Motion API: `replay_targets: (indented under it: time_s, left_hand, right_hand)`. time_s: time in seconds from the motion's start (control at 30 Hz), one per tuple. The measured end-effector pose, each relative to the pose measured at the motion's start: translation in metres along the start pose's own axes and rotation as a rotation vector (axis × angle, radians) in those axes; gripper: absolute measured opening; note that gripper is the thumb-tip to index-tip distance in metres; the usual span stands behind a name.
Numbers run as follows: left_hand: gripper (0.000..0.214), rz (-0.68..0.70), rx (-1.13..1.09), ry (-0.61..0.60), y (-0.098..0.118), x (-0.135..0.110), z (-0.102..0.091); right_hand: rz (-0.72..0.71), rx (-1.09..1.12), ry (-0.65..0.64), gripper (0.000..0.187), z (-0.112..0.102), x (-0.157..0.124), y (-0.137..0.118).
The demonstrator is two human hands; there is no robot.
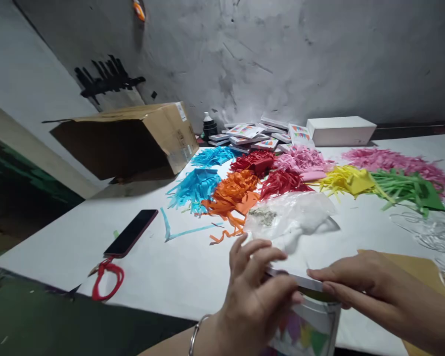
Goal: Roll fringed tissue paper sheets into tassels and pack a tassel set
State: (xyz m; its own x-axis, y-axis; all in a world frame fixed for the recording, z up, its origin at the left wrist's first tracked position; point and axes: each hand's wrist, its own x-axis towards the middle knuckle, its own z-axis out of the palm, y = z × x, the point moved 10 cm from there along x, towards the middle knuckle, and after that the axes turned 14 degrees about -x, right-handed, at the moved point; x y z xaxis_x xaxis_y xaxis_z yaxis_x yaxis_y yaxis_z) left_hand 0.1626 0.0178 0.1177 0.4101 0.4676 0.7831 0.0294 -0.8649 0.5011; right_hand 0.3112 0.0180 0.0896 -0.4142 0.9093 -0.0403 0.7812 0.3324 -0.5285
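Note:
At the table's front edge, both hands are on a small white cardboard box (319, 321) printed with coloured pennants. My left hand (250, 291), with a bangle at the wrist, grips the box's left side, partly covering it. My right hand (374, 291) pinches the white flap at the top right between thumb and fingers. A dark gap shows under the flap; what is inside I cannot make out. Just beyond the hands lies a clear plastic bag (300, 212) with small bits in it. Brown paper (411, 264) lies partly under my right forearm.
Fringed paper bundles in blue (196, 188), orange (235, 190), red (284, 184), yellow (350, 180), green (411, 190) and pink (400, 165) spread across the table. Behind are flat printed boxes (244, 132) and a white box (341, 131). A carton (170, 133) and phone (133, 232) stand left.

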Motion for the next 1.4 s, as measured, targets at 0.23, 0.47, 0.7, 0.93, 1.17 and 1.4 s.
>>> replay_targets:
  time_s: [0.23, 0.47, 0.7, 0.93, 1.17, 1.4]
  left_hand:
    - [0.010, 0.026, 0.045, -0.197, 0.014, 0.011, 0.037]
    - [0.006, -0.031, 0.061, -0.185, 0.002, 0.013, 0.014]
    - [0.021, -0.366, -0.348, -0.222, -0.054, -0.011, -0.005]
    - [0.014, -0.478, -0.469, -0.040, -0.084, -0.005, -0.026]
    - [0.043, -0.911, -0.569, -0.230, -0.196, 0.003, 0.016]
    - [0.047, -1.031, -0.594, -0.321, -0.231, -0.038, 0.068]
  right_hand:
    - [-0.008, 0.059, -0.026, 0.037, 0.006, 0.004, -0.002]
    - [-0.060, -0.011, 0.319, 0.026, 0.006, -0.013, -0.010]
    - [-0.135, -0.037, 0.668, 0.027, 0.007, -0.034, -0.011]
    - [-0.044, -0.194, 0.788, 0.031, 0.003, -0.034, 0.004]
    - [-0.333, -0.512, 0.704, 0.056, 0.081, 0.011, -0.069]
    - [-0.189, -0.285, 0.047, 0.077, 0.188, 0.079, -0.054]
